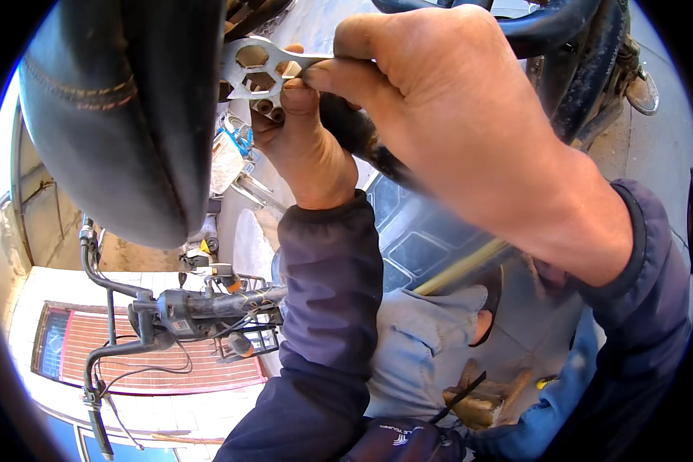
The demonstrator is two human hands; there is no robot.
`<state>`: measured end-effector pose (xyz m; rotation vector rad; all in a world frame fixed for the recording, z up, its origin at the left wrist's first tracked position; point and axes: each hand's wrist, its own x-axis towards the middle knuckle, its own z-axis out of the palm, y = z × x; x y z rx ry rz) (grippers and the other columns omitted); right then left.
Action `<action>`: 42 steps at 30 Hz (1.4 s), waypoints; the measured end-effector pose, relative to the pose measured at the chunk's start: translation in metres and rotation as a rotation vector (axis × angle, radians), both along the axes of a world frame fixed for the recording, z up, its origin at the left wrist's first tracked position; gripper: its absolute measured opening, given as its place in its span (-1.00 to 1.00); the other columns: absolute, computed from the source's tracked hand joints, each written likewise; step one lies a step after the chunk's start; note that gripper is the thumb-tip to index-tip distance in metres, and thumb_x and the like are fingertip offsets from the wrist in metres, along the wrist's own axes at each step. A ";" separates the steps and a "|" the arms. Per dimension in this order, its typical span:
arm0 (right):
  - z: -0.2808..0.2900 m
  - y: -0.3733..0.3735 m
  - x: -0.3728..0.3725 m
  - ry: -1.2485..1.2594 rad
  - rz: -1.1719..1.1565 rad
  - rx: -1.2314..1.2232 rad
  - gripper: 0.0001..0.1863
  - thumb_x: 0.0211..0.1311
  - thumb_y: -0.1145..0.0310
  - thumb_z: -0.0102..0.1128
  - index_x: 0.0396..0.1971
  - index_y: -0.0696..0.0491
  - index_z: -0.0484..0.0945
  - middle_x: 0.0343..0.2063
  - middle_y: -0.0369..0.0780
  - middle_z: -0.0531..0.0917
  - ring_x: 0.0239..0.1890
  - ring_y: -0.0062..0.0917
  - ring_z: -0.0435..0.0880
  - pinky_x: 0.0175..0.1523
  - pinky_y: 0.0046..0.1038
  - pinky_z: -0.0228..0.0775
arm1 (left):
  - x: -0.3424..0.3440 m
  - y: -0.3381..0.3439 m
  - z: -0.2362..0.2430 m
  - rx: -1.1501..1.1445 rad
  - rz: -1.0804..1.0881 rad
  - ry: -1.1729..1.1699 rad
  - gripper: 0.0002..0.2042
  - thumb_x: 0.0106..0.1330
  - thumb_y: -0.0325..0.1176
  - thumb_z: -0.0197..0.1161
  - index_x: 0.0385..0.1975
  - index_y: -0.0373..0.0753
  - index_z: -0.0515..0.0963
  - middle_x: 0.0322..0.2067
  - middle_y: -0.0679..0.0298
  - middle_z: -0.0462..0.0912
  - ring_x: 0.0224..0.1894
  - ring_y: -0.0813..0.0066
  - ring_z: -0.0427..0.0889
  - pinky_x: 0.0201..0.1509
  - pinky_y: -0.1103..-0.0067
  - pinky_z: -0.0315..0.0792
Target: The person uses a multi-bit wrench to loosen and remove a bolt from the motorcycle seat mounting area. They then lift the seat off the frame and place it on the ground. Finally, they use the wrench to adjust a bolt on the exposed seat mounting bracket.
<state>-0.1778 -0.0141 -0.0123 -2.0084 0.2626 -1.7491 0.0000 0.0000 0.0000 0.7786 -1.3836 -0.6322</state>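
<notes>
A flat silver wrench [259, 71] with several hexagonal holes sits beside the black padded seat [142, 115], near the top of the view. My right hand [439, 92] is closed, pinching the wrench's narrow handle between thumb and fingers. From below, my left hand [304, 150] reaches up with its thumb against the wrench's lower edge; a fingertip shows behind the wrench. Two small round metal ends [268, 109] show just under it, by the left hand's fingers. A dark tube [354, 127] runs behind both hands. The seat and hands hide what the wrench head bears on.
A black handlebar [177, 312] with cables stands at lower left. Dark frame tubes [585, 69] curve at upper right. A dark panel [416, 231] with pale lines lies beneath my forearms. My blue trouser leg [420, 331] and a small wooden stool [485, 396] are at the bottom.
</notes>
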 end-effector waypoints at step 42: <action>-0.014 0.022 0.025 -0.160 -0.677 -0.208 -0.62 -0.28 0.55 0.45 -0.30 0.09 0.65 -0.41 -0.21 0.55 -0.44 -0.47 0.57 -0.41 -0.56 0.41 | -0.019 0.057 0.026 0.035 0.144 0.034 -0.74 0.44 -0.20 0.04 -0.31 -0.29 0.48 -0.37 0.27 0.58 -0.58 0.56 0.44 -0.64 0.77 0.15</action>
